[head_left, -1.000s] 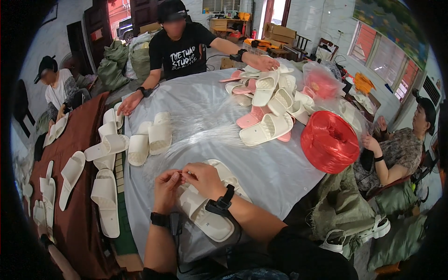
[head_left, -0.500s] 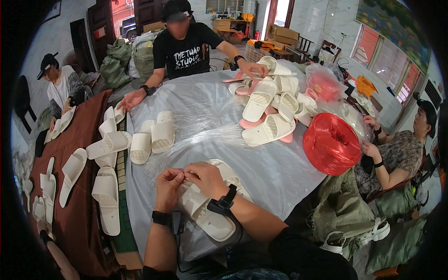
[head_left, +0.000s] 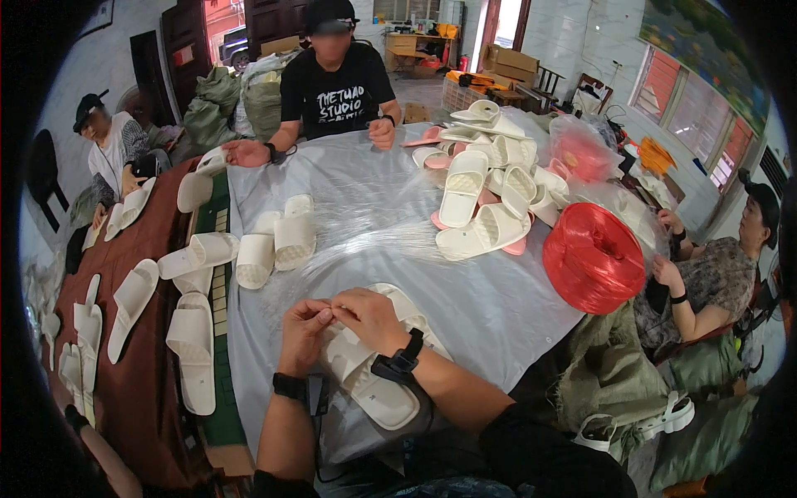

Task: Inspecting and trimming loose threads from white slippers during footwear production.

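Observation:
My left hand (head_left: 304,334) and my right hand (head_left: 367,320) meet fingertip to fingertip, each in a pinch. Whatever lies between the fingers is too small to make out. Right under them, on the grey sheet, lies a pair of white slippers (head_left: 388,400), partly covered by my right hand and wrist. Beyond my hands spreads a loose heap of thin clear plastic strands (head_left: 365,222). Two more white slippers (head_left: 295,239) stand just left of the strands.
White and pink slippers are piled (head_left: 465,187) at the far right, near a red twine roll (head_left: 591,259). More white slippers (head_left: 191,353) line the left side, some on a brown cloth (head_left: 154,398). A person (head_left: 340,91) sits opposite; others work at both sides.
Across the table, the person's arm has drawn back from the slipper pile. Their other hand now touches a slipper at the far left, shifted away from the others. My hands keep their pinch.

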Demonstrator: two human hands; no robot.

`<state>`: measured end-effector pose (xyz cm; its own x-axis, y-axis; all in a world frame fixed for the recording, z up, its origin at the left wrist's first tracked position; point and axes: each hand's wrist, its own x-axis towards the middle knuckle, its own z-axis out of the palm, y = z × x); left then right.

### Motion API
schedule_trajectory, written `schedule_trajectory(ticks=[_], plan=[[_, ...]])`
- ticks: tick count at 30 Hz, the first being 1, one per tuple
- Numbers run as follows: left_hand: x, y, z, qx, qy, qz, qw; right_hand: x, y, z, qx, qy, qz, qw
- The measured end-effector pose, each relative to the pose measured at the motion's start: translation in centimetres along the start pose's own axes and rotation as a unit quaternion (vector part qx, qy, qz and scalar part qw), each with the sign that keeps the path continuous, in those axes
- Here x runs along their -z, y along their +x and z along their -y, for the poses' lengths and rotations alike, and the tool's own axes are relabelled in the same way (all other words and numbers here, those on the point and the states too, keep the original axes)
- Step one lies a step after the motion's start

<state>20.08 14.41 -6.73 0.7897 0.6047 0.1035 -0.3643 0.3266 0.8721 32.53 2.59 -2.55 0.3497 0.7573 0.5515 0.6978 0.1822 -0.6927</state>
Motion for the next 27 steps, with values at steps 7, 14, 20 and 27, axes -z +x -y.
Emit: schedule_trajectory(ticks=[7,14,20,27], plan=[[0.14,0.08,-0.06,0.01,-0.005,0.029,1.0,0.15,-0.03,0.07,0.012,-0.002,-0.006,1.0],[-0.5,-0.03,-0.47,0.014,0.008,-0.02,1.0,-0.27,0.07,-0.31,-0.01,0.012,-0.013,1.0],[-0.14,0.09,-0.24,0.0,0.025,-0.031,0.999,-0.39,0.05,-0.27,-0.013,-0.005,-0.029,0.999],[-0.45,0.08,-0.16,0.01,0.042,-0.029,0.999,-0.19,0.1,0.26,-0.035,-0.009,-0.021,0.999]])
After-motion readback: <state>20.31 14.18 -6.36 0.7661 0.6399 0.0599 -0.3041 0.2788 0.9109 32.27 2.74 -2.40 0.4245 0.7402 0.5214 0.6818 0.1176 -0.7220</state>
